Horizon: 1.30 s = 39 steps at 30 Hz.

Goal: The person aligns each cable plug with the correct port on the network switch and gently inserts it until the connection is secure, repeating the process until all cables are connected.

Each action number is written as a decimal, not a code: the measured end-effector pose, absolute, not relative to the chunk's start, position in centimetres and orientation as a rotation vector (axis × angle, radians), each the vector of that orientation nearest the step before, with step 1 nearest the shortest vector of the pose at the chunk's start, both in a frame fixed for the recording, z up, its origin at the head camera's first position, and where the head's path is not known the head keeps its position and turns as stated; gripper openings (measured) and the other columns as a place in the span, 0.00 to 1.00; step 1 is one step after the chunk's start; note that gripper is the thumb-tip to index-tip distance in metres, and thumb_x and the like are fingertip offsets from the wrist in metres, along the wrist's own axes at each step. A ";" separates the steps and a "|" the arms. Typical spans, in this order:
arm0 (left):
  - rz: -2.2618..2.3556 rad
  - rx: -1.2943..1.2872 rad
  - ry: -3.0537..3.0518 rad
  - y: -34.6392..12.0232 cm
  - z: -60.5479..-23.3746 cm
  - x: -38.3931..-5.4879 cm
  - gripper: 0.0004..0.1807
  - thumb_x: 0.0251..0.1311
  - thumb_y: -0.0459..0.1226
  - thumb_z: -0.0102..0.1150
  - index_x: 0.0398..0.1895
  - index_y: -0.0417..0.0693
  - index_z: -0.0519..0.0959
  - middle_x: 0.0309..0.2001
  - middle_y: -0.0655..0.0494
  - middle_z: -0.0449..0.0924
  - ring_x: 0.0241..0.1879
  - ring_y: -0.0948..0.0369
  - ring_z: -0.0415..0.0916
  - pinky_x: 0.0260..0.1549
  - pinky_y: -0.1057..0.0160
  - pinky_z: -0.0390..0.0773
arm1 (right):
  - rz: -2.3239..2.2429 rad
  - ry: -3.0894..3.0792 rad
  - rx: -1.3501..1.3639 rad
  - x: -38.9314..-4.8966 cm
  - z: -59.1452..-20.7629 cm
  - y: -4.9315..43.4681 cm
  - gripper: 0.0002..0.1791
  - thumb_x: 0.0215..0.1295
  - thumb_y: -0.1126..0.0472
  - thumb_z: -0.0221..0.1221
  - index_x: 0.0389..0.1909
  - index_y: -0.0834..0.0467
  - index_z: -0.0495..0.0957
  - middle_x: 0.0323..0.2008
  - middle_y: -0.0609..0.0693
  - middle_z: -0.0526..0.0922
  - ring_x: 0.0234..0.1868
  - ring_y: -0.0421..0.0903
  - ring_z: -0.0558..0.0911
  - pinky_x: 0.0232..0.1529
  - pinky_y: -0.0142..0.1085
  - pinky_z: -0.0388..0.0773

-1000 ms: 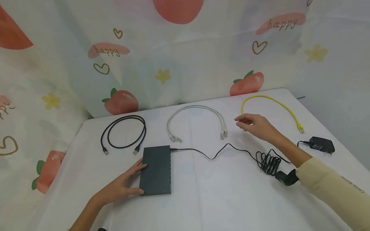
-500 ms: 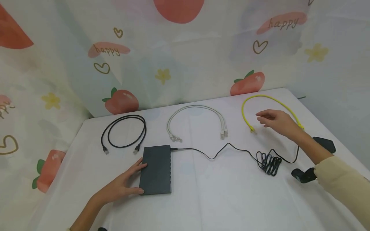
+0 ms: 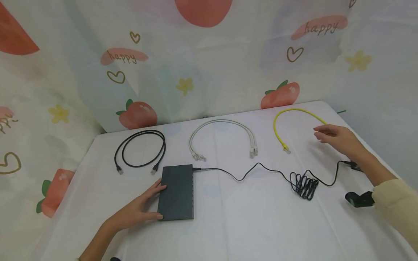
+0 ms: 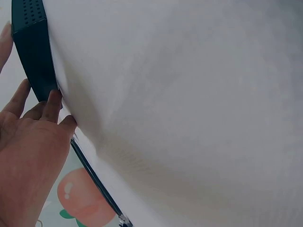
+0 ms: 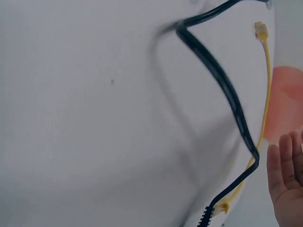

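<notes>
A flat, dark rectangular box (image 3: 176,192) lies on the table (image 3: 254,221), its left edge touched by the left hand (image 3: 140,212); rows of small holes pierce one face. A thin black cord (image 3: 240,179) enters its right side near the far corner and runs rightward into a looped bundle. Farther right, a yellow cable (image 3: 295,109) arches, passing behind the right hand (image 3: 341,141) in the head view.

Dark grey box (image 3: 176,192), yellow cable (image 3: 295,109)
</notes>
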<state>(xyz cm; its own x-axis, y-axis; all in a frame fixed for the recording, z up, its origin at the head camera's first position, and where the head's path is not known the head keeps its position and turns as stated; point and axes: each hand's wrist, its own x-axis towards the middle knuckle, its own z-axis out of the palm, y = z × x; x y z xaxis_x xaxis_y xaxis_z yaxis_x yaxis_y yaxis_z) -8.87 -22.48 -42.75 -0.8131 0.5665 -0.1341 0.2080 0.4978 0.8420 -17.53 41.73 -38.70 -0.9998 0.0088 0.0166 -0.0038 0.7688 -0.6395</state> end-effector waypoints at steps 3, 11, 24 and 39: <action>1.248 0.642 2.346 -22.6 -42.8 -8.9 0.43 0.52 0.46 0.68 0.71 0.58 0.58 0.75 0.57 0.38 0.72 0.50 0.34 0.61 0.33 0.41 | 1.054 -2.940 -0.037 -17.4 -39.0 42.9 0.32 0.68 0.44 0.51 0.60 0.65 0.68 0.52 0.68 0.75 0.33 0.21 0.72 0.32 0.21 0.69; 1.251 0.651 2.345 -22.6 -43.0 -8.9 0.43 0.52 0.47 0.68 0.71 0.59 0.58 0.74 0.58 0.39 0.72 0.50 0.34 0.61 0.34 0.42 | 0.964 -2.933 -0.137 -16.9 -39.8 46.2 0.32 0.70 0.45 0.47 0.60 0.69 0.66 0.51 0.72 0.72 0.40 0.47 0.79 0.39 0.54 0.71; 1.246 0.634 2.345 -22.4 -42.8 -8.9 0.44 0.51 0.47 0.69 0.71 0.58 0.58 0.75 0.57 0.39 0.72 0.50 0.34 0.61 0.34 0.42 | 0.863 -2.968 -0.259 -15.9 -41.2 48.0 0.33 0.69 0.43 0.48 0.56 0.72 0.67 0.46 0.73 0.72 0.41 0.63 0.73 0.26 0.34 0.70; 1.223 0.637 2.357 -22.6 -43.0 -8.9 0.43 0.52 0.48 0.68 0.71 0.61 0.58 0.74 0.59 0.39 0.72 0.50 0.34 0.61 0.33 0.43 | 0.849 -3.052 -0.102 -16.1 -42.5 50.4 0.26 0.71 0.52 0.49 0.57 0.71 0.69 0.51 0.74 0.70 0.47 0.65 0.71 0.35 0.37 0.74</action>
